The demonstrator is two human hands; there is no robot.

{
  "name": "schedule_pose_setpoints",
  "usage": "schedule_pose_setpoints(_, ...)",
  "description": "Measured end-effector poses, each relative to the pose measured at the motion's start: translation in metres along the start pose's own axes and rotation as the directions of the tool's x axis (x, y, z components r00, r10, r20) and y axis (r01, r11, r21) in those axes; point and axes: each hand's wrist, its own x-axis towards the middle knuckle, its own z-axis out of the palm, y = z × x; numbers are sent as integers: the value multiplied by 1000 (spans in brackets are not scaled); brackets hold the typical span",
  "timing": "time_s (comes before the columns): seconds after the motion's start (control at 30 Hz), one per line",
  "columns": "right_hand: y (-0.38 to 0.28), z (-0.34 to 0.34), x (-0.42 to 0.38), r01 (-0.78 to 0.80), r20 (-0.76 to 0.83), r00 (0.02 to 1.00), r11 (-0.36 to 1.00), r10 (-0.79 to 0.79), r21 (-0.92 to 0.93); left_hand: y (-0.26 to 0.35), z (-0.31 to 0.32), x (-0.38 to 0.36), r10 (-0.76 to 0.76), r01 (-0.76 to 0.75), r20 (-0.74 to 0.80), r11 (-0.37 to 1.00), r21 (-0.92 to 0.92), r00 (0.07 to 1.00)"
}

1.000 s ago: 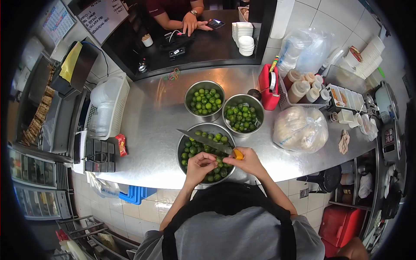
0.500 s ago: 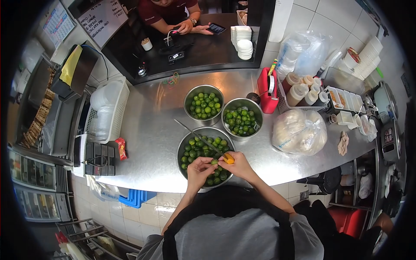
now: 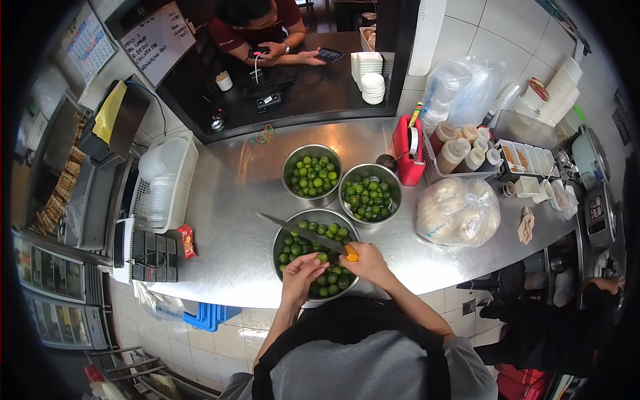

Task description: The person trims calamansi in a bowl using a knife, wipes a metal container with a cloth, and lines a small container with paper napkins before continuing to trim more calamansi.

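The left hand (image 3: 301, 277) pinches a lime (image 3: 323, 257) above the round steel bowl (image 3: 277, 245), partly covering the fruit. The right hand (image 3: 365, 263) wraps the yellow handle (image 3: 351, 253) of a long knife (image 3: 300, 232), hiding its end; from where I stand, I can't tell whether steel meets skin. Glossy limes (image 3: 333, 229) crowd below. The whiteboard (image 3: 158, 47) reads "R. BEAN" and "CHICKEN"; smaller script blurs.

On the bench (image 3: 220, 220), the front bowl (image 3: 277, 241) of limes (image 3: 315, 235) sits mid-near-edge, the rear bowl (image 3: 327, 199) behind it, the side bowl (image 3: 377, 223) right of that, a basket (image 3: 187, 190) along the left edge, and a bag (image 3: 459, 212) to the bowls' right, before a bottle crate (image 3: 460, 176) at the far edge.
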Motion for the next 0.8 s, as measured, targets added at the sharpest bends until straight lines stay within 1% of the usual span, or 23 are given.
schedule_pose_setpoints(0.07,11,7,-1,90,-49,995,996,-90,-14,-2,-8,3,12,-12,13,999,-53,1000)
schedule_pose_setpoints(0.17,-22,-14,-8,128,-6,992,991,-128,-30,-3,-13,3,9,-11,-18,997,-80,1000)
schedule_pose_setpoints(0.2,-22,-13,-7,145,13,989,987,-145,-64,-5,-14,3,3,-6,-36,997,-80,999)
schedule_pose_setpoints(0.27,-19,-10,-8,178,52,984,975,-172,-131,-9,-18,6,-5,8,26,990,-139,1000)
schedule_pose_setpoints(0.3,-19,-9,-9,181,46,983,975,-177,-130,-7,-13,7,-8,18,60,986,-168,998)
schedule_pose_setpoints(0.33,-20,-8,-10,184,38,983,974,-180,-131,-3,-5,3,7,-3,37,995,-101,999)
schedule_pose_setpoints(0.47,-24,-10,-10,221,-22,974,971,-224,-90,0,-3,1,42,-38,38,996,-79,998)
schedule_pose_setpoints(0.57,-13,-12,-6,261,-61,961,957,-271,-127,2,-5,0,88,-86,39,995,-45,995)
schedule_pose_setpoints(0.63,-7,-16,-5,239,-43,968,959,-248,-153,5,-2,0,117,-117,19,993,-16,993)
schedule_pose_setpoints(0.67,-5,-17,-5,225,-36,972,960,-234,-167,4,-3,0,105,-104,25,994,-32,994)
schedule_pose_setpoints(0.73,-8,-19,-5,245,-59,965,957,-256,-154,-1,-7,3,74,-72,38,995,-64,996)
schedule_pose_setpoints(0.8,-8,-17,-8,240,-58,966,960,-251,-146,-3,-10,5,72,-65,55,991,-115,996)
